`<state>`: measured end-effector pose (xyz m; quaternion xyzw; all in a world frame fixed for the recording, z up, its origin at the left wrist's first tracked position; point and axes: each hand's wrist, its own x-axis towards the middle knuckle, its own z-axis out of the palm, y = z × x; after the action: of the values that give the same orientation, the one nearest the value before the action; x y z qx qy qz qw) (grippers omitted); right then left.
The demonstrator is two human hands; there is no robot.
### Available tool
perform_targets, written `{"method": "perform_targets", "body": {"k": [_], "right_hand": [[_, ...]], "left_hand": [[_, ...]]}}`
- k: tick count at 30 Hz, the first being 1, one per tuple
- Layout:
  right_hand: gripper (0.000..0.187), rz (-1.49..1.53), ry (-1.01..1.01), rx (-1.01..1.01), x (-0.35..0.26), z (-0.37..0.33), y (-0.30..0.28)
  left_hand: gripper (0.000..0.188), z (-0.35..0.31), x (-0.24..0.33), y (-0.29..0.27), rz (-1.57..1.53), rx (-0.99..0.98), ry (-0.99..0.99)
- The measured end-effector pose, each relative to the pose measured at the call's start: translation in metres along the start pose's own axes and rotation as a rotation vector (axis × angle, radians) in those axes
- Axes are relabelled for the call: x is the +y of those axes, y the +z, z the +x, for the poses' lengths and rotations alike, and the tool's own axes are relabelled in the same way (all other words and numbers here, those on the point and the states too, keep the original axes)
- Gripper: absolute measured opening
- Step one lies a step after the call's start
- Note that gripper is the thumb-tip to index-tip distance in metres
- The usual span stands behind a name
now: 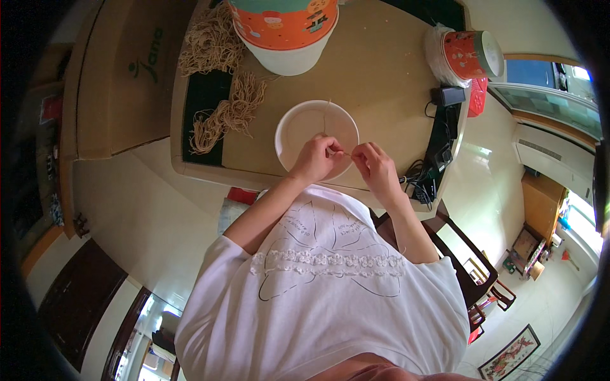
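Beige strand, pinched between the fingertips of both hands above the white bowl, which stands at the middle of the table's near edge. The left hand and the right hand nearly meet, a short length of strand spanning the gap. The step in hand appears to be fine fingertip work, perhaps joining or parting fibres; the next move would seem to call for a steady, light pull. Two string bundles, the upper and the lower, lie along the left edge. The left hand's curled fingers hide part of the grip (any knot is too small to tell); the orange-and-white tub at the far edge is cut off above.
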<state>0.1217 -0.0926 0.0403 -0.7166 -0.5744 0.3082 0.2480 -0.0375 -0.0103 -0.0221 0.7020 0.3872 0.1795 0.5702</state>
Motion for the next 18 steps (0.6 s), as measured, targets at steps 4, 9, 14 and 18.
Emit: {"method": "perform_targets", "body": {"k": [4,9,14,18], "right_hand": [[0.014,-0.060,0.003,-0.026,-0.008,0.005,-0.004],[0.018,-0.165,-0.018,-0.064,-0.009,0.010,0.004],[0.017,-0.184,0.014,-0.066,-0.012,0.012,0.006],[0.018,-0.170,0.022,-0.069,-0.011,0.010,0.007]], "left_hand": [[0.014,0.000,0.011,-0.004,-0.062,-0.079,-0.143],[0.016,0.001,0.010,-0.002,-0.045,-0.032,-0.111],[0.014,0.002,0.008,0.000,0.031,-0.006,-0.087],[0.013,0.003,0.007,0.003,0.066,0.011,-0.096]]}}
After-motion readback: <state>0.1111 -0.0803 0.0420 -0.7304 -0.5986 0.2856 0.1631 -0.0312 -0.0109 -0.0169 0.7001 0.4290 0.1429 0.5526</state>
